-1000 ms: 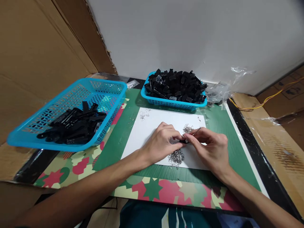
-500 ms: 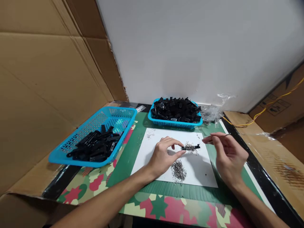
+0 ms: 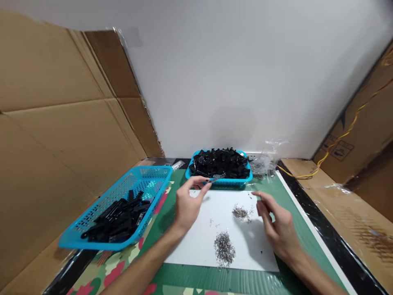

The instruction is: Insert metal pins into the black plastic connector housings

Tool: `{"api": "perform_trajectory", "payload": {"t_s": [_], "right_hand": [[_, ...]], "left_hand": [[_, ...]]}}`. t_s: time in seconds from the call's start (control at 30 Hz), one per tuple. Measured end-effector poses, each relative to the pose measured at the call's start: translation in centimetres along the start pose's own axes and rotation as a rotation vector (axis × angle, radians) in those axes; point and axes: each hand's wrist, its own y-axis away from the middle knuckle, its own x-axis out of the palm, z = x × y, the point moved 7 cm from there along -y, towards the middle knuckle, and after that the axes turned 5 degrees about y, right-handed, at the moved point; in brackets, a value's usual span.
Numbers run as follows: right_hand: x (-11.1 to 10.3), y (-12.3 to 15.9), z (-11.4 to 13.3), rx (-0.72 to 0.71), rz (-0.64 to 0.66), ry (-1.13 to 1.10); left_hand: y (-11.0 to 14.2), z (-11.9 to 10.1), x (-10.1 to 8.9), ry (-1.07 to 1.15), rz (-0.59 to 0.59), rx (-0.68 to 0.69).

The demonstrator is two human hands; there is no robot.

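Observation:
My left hand is raised over the far left of the white sheet. Its thumb and fingers pinch one end of a narrow black plastic part, which points right in front of the far basket. Above the sheet's right edge is my right hand, fingers curled and thumb drawn in; whatever it may hold is hidden. Between the hands lie two heaps of tiny metal pieces, a larger near heap and a smaller far heap. A few loose bits are scattered between them.
A blue basket at left holds several long black parts. Another blue basket, heaped with black pieces, stands by the wall. Clear plastic bags lie beside it. Cardboard walls the left; a yellow cable runs right.
My left hand has carried the black part away from the heaps, left and toward the far basket. My right hand stays at the right; the thin dark tool seen in it earlier no longer shows. The view tilted up.

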Motion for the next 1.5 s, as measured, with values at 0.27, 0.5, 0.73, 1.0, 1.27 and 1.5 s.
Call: {"api": "perform_trajectory", "payload": {"t_s": [0.27,0.5,0.73,1.0,1.27,1.5], "right_hand": [[1.1,0.9,2.2,-0.415,0.101,0.124],[0.5,0.6,0.8,-0.396,0.106,0.178],[0.2,0.0,-2.2,-0.226,0.249,0.259],[1.7,0.7,-2.7,-0.11,0.497,0.271],[2.2,0.8,-3.2,0.142,0.705,0.298],[2.3,1.0,-4.7,0.193,0.684,0.163]], "left_hand": [[-12.3,1.7,-2.9,0.038,-0.1,-0.039],[-16.3,6.5,-0.3,-0.001,0.201,-0.262],[-13.7,8.9,-0.5,-0.03,0.277,-0.358],[-15.2,8.1,-3.5,-0.131,0.294,-0.32],[-14.6,8.5,-12.5,-0.42,0.392,-0.428],[-9.2,10.6,-18.1,-0.773,0.534,-0.506]]}}
